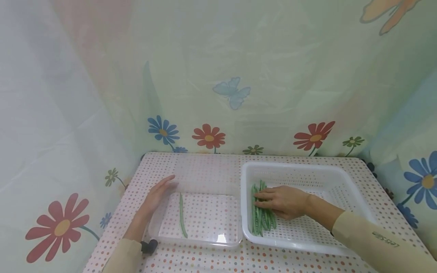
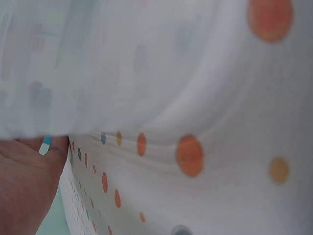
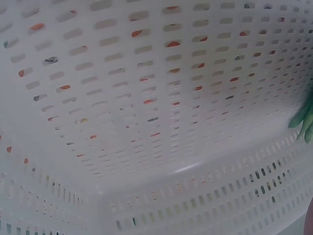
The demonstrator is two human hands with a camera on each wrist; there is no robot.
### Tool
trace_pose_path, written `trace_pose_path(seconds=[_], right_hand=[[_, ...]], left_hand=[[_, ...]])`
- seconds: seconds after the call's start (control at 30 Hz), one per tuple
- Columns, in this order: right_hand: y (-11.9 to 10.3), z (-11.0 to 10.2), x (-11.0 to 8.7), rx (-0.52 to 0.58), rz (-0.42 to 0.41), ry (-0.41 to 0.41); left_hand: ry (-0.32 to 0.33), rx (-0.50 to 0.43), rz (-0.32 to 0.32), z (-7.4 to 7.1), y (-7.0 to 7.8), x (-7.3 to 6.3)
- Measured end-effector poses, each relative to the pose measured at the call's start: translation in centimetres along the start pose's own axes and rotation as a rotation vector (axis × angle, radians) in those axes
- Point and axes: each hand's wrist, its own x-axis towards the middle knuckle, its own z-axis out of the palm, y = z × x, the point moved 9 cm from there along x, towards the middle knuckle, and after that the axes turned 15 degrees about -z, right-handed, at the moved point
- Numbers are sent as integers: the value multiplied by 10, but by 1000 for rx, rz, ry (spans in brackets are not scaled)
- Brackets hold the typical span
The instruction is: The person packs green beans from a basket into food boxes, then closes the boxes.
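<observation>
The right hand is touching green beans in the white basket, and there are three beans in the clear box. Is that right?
Not quite: the clear box holds just one bean, as the head view shows. The right hand is touching green beans in the white basket.

A: What sat where on the table (image 1: 205, 261)?
B: Container (image 1: 208, 220) left, basket (image 1: 290, 245) just right of it. Curtain (image 1: 273, 57) hung behind.
A: Inside them?
B: Single bean pod (image 1: 181, 216) lay in the container, left of centre. Bean bundle (image 1: 257, 223) lay at the basket's left end.
A: Hands?
B: Left hand (image 1: 155, 197) was at the container's left side, right hand (image 1: 285, 201) over the bundle.
</observation>
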Motion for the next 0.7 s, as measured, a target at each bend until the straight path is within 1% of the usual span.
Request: trace_pose_path(seconds=[0.23,0.33,0.5,0.57,0.7], right_hand=[[4,-1,0,-36,19,-12],[5,-1,1,-47,21,3],[4,-3,4,-116,-8,41],[4,-3,5,-153,-15,39],[4,-3,7,-192,-24,26]], left_hand=[[-1,1,0,0,-1,1],[0,1,-6,0,0,1],[3,-4,-9,1,1,-1],[2,-7,-8,1,1,-2],[1,-9,-6,1,1,-2]])
